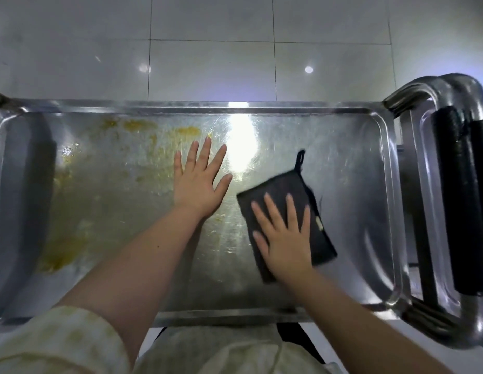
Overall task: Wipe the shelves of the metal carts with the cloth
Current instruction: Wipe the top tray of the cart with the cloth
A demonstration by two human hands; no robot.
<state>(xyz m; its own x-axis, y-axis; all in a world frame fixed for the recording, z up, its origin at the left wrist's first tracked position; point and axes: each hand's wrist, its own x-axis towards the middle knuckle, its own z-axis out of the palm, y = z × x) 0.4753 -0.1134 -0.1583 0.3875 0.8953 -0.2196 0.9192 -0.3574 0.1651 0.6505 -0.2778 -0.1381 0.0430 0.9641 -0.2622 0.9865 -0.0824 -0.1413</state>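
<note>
Nearest, bottom L: pale checked sleeve (54, 338) is seen. Both forearms are bare and stretched fwd over the near rim.

R hand (284, 241) is laid flat on the dark grey cloth (278, 187), fingers straight and spread, palm down. Nothing is clenched; the cloth is pinned under the palm, not gripped. Cloth is folded to a rough rectangle and lies R of centre on the top shelf (342, 163) of a steel cart, well inside the rim. Its hanging loop (299, 157) is pointed away from the person.

L hand (198, 184) is set just L of the cloth, apart from it, palm down on bare metal. Fingers are splayed and nothing is held.

L half of shelf is marked w/ yellow-brown stains (59, 255), heaviest at L-front and along the far L. R half looks cleaner, w/ swirl marks. Strong glare (240, 141) is reflected just beyond the L fingertips.

At R end, two steel tube handles (429, 93) w/ black grips are seen side by side. Beyond the far rim: pale glossy tiled floor (208, 49).
</note>
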